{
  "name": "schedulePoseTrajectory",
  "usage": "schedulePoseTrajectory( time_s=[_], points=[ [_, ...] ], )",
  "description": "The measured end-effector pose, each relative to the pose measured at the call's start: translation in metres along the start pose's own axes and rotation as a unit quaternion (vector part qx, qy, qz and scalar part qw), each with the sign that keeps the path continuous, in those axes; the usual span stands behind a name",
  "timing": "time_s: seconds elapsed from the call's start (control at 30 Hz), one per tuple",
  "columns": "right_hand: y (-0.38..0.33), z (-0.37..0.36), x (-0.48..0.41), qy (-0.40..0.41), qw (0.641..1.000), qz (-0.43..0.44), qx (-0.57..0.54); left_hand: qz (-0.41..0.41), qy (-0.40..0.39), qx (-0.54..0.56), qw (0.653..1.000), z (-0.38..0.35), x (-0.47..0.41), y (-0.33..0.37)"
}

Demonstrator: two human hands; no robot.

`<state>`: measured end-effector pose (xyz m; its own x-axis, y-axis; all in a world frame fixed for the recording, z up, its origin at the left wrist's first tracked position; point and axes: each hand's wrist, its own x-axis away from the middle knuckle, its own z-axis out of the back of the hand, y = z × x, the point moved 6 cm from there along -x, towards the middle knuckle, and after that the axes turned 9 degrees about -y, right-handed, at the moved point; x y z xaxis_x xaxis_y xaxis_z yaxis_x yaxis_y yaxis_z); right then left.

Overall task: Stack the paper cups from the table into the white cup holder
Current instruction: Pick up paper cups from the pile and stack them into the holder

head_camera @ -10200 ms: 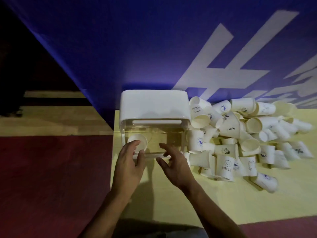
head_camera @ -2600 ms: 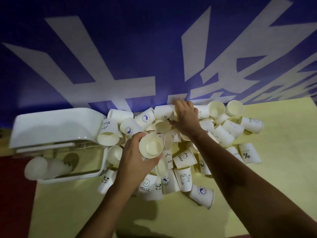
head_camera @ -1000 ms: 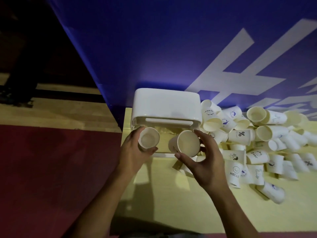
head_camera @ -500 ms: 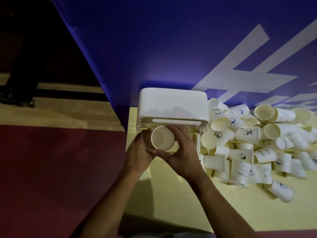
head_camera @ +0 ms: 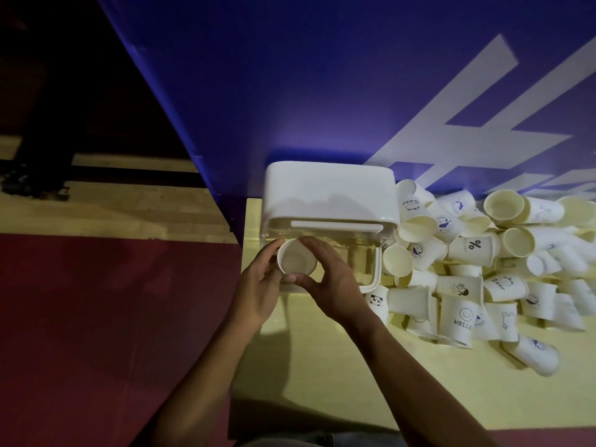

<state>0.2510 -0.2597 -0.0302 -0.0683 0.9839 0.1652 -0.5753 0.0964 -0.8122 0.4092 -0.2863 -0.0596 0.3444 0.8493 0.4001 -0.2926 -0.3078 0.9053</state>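
The white cup holder (head_camera: pixel 325 191) stands at the table's far left corner, its clear front facing me. A paper cup (head_camera: pixel 295 261) lies on its side at the holder's left opening, mouth toward me. My left hand (head_camera: pixel 258 291) grips its left rim with curled fingers. My right hand (head_camera: pixel 332 285) curls around its right side, thumb under the rim. A big heap of loose paper cups (head_camera: pixel 483 269) lies to the right of the holder. How many cups sit behind the held one is hidden.
A blue wall with white lettering (head_camera: pixel 354 91) rises right behind the holder and the heap. The yellow table (head_camera: pixel 338 375) ends at its left edge just beside the holder, with red floor (head_camera: pixel 113 317) below. Bare tabletop lies in front of the heap.
One second ago each hand held its own cup in front of the holder. Now both hands have come together on a single cup at the holder's left opening, and it sits deeper in.
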Motion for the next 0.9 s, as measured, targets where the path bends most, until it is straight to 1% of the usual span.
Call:
schedulePoseTrajectory(
  time_s=[0.1, 0.23, 0.43, 0.53, 0.6, 0.67, 0.73, 0.8, 0.9],
  points=[
    [-0.001, 0.002, -0.003, -0.029, 1.000, 0.002, -0.008, -0.008, 0.017, -0.071, 0.997, 0.000, 0.000, 0.005],
    [0.000, 0.005, -0.009, -0.069, 0.998, 0.001, -0.009, 0.000, 0.020, -0.079, 0.997, -0.001, 0.001, -0.002],
    [-0.001, 0.007, -0.010, -0.088, 0.996, 0.003, -0.007, -0.008, 0.026, -0.075, 0.997, -0.004, 0.007, 0.004],
    [0.000, 0.012, -0.001, -0.069, 0.997, -0.005, -0.023, -0.021, 0.062, -0.082, 0.994, 0.001, 0.014, 0.010],
    [0.009, 0.021, 0.016, -0.038, 0.997, -0.041, -0.050, -0.059, 0.109, -0.119, 0.985, 0.004, 0.027, 0.024],
    [0.020, 0.033, 0.039, -0.020, 0.996, -0.070, -0.056, -0.109, 0.133, -0.164, 0.971, -0.004, 0.043, 0.043],
    [0.035, 0.045, 0.063, 0.001, 0.993, -0.101, -0.059, -0.129, 0.115, -0.175, 0.969, -0.021, 0.054, 0.057],
    [0.055, 0.064, 0.090, 0.044, 0.986, -0.139, -0.086, -0.147, 0.056, -0.177, 0.972, -0.055, 0.056, 0.066],
    [0.082, 0.093, 0.129, 0.089, 0.972, -0.177, -0.127, -0.169, -0.034, -0.210, 0.962, -0.115, 0.051, 0.078]
  ],
)
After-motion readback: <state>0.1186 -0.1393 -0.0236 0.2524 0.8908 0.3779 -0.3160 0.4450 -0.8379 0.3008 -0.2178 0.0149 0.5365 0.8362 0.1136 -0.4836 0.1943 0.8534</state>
